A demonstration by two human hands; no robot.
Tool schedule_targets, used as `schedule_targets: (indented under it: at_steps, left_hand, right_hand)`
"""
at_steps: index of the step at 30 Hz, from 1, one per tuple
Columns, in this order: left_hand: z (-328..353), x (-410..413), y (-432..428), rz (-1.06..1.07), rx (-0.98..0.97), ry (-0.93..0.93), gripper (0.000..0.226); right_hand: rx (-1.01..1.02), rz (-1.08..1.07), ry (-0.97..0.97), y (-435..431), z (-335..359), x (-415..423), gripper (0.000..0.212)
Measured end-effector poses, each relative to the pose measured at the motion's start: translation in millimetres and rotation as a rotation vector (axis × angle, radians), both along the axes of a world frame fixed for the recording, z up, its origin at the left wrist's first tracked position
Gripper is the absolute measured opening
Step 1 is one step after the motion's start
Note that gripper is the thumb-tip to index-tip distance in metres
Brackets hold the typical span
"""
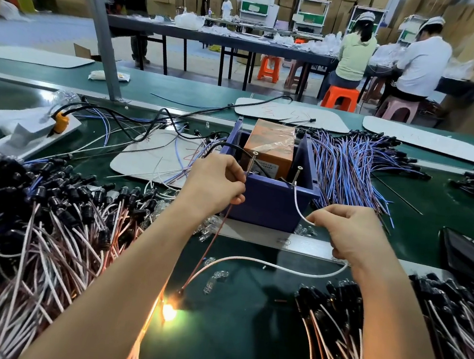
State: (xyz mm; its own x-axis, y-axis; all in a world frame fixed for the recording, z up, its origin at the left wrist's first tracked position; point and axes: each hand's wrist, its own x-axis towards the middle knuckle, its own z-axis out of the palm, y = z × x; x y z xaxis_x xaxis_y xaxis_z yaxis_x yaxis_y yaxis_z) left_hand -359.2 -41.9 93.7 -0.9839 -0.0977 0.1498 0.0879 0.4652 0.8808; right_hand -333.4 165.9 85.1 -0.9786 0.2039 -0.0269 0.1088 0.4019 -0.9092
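My left hand (217, 181) pinches a brown wire (214, 235) against the left screw (251, 163) of a purple box (268, 203). My right hand (350, 233) pinches a white wire (264, 263) whose end reaches up to the right screw (296, 175). Both wires run down to a black socket whose small bulb (169, 312) glows bright yellow on the green belt. An orange unit (269, 147) wrapped in clear film sits inside the box.
Piles of black sockets with pink and white leads lie at the left (55, 229) and the right (390, 329). Blue-wired bundles (355, 166) spread behind the box. Loose clear bulbs (215, 280) lie near the middle. A dark tray (469, 259) sits at the right. Workers sit at tables beyond.
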Motion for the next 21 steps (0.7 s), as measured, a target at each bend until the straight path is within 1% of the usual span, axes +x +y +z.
schedule_targets:
  at_steps: [5, 7, 10, 13, 16, 18, 20, 21]
  left_hand:
    - [6.7, 3.3, -2.3, -0.009, 0.003, -0.001, 0.022]
    - [15.2, 8.2, -1.0, -0.029, 0.021, 0.012, 0.022]
    - [34.2, 22.9, 4.9, -0.025, 0.044, 0.154, 0.019]
    - [53.0, 47.5, 16.8, -0.042, 0.068, 0.318, 0.019]
    - [69.5, 70.4, 30.5, -0.136, 0.011, 0.413, 0.022]
    - [77.1, 89.1, 36.3, -0.221, -0.020, 0.433, 0.021]
    - [79.3, 109.8, 38.4, -0.346, -0.010, 0.419, 0.018]
    - [77.0, 120.7, 38.8, -0.422, -0.002, 0.401, 0.016]
  right_hand:
    - [-0.076, 0.036, -0.069, 2.0, 13.2, 5.4, 0.011]
    - [-0.096, 0.039, -0.063, 5.5, 25.3, 10.0, 0.014]
    - [-0.147, 0.018, 0.036, 11.4, 47.1, 23.6, 0.015]
    - [-0.114, 0.023, 0.137, 18.6, 67.4, 46.4, 0.011]
    - [-0.098, 0.047, 0.178, 32.1, 96.5, 65.1, 0.010]
    - [-0.078, 0.095, 0.241, 39.0, 118.2, 83.0, 0.009]
    - [-0.064, 0.195, 0.325, 43.5, 135.3, 107.0, 0.005]
    - [-0.056, 0.281, 0.343, 45.5, 140.8, 121.3, 0.003]
